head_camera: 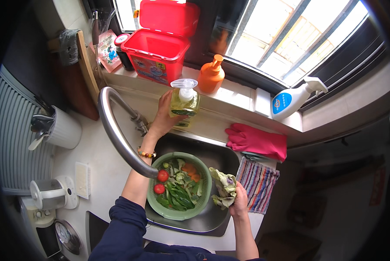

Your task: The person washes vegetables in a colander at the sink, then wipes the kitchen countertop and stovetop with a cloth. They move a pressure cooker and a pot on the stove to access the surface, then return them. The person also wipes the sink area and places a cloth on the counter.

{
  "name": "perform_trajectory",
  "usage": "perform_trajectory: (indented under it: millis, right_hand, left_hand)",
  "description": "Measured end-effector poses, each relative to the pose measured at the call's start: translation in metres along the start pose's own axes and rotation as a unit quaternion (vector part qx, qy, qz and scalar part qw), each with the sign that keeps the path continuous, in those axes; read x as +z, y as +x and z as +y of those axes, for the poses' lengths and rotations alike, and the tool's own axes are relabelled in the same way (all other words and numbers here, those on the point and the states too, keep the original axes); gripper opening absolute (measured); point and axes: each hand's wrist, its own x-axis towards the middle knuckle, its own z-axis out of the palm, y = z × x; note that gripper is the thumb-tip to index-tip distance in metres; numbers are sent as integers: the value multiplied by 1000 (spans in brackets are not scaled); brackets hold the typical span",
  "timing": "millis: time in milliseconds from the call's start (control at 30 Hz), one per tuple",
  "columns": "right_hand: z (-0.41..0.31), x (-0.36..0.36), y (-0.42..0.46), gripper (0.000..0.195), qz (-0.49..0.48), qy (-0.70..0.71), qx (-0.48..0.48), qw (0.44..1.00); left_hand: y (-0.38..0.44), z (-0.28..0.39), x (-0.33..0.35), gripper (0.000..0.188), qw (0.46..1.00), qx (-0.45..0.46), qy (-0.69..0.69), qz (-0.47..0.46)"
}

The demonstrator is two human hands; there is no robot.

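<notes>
My left hand (pixel 163 115) is wrapped around a clear pump bottle (pixel 185 106) of yellow-green liquid behind the sink; whether its base rests on the counter cannot be told. In my right hand (pixel 240 199) is a crumpled pale green cloth (pixel 225 187), over the sink's right side. A green plastic colander (pixel 179 216) stands in the steel sink (pixel 219 160). It holds two tomatoes (pixel 163 175), leafy greens (pixel 178 198), orange carrot slices (pixel 190 169) and pale chopped vegetables. The curved faucet (pixel 116 137) arches over my left forearm, its tip above the colander's left rim.
On the window ledge stand an open red tub (pixel 159 55), an orange pump bottle (pixel 211 78) and a white spray bottle (pixel 291 101). Pink rubber gloves (pixel 257 140) and a striped cloth (pixel 257 186) lie right of the sink. A utensil holder (pixel 66 127) and kettle (pixel 49 194) stand left.
</notes>
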Motion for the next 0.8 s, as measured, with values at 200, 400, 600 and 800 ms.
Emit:
perform_trajectory:
  millis: [200,400,600,800]
  right_hand:
    - [4,13,10,33,8,-11,-8,1000]
    - [-82,76,92,38,37,-344,-402,848]
    - [-91,115,220,36,241,-660,-454,548]
    - [-69,146,212,34,116,-643,-534,536]
  left_hand:
    - [-2,0,-18,89,998,-18,-21,-59]
    - [-50,22,-6,72,992,-85,-20,87]
    - [-183,69,8,37,965,-214,-147,45]
    - [-249,101,3,25,963,-239,-124,11]
